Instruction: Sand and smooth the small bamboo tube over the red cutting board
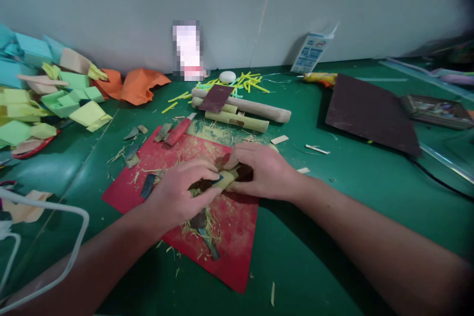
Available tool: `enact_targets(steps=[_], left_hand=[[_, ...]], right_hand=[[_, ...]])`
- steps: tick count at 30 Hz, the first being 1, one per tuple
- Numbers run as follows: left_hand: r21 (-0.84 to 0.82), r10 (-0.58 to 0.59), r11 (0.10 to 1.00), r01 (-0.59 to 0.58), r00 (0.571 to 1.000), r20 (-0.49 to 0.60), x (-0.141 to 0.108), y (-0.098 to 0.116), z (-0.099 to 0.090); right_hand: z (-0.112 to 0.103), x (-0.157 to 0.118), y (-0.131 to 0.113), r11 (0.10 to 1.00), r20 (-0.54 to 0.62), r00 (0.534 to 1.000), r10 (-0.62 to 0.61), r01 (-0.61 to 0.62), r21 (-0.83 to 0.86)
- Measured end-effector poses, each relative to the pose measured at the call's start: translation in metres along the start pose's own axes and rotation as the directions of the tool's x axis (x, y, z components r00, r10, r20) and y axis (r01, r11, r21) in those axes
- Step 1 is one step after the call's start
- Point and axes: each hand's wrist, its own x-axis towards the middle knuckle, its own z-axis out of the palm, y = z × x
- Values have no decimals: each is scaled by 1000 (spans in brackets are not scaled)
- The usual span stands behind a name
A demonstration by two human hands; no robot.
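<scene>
A short pale-green bamboo piece [224,180] is held between my two hands over a dusty red sheet [237,237]. My left hand [185,185] pinches its left end between thumb and fingers. My right hand [262,170] closes round the other end, where a dark patch shows under the fingers; I cannot tell whether that is sandpaper or shadow. Shavings and dark scraps lie on the sheet beneath. Just beyond the hands rests a red-handled knife [179,131]. Behind it lie bamboo tubes [237,121] with a small brown sandpaper square [217,98] on top.
Folded coloured papers [62,94] are heaped at the left. A large brown sandpaper sheet [370,113] lies to the right, near a small tray [439,111]. Against the wall stand a blurred-out phone [187,49] and a carton [313,53]. A white wire frame [83,222] crosses the lower left.
</scene>
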Motion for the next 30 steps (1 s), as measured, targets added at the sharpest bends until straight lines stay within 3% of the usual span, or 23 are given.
enact_targets(steps=[10, 18, 30], left_hand=[[21, -111, 993, 113, 992, -63, 0, 3, 3], [13, -76, 997, 76, 995, -59, -2, 1, 3], [-95, -242, 968, 234, 966, -87, 4, 5, 6]], right_hand=[[-1, 0, 0, 1000, -18, 1000, -8, 7, -22], [0, 1, 0, 1000, -21, 1000, -17, 17, -23], [1, 0, 1, 1000, -10, 1000, -6, 6, -24]])
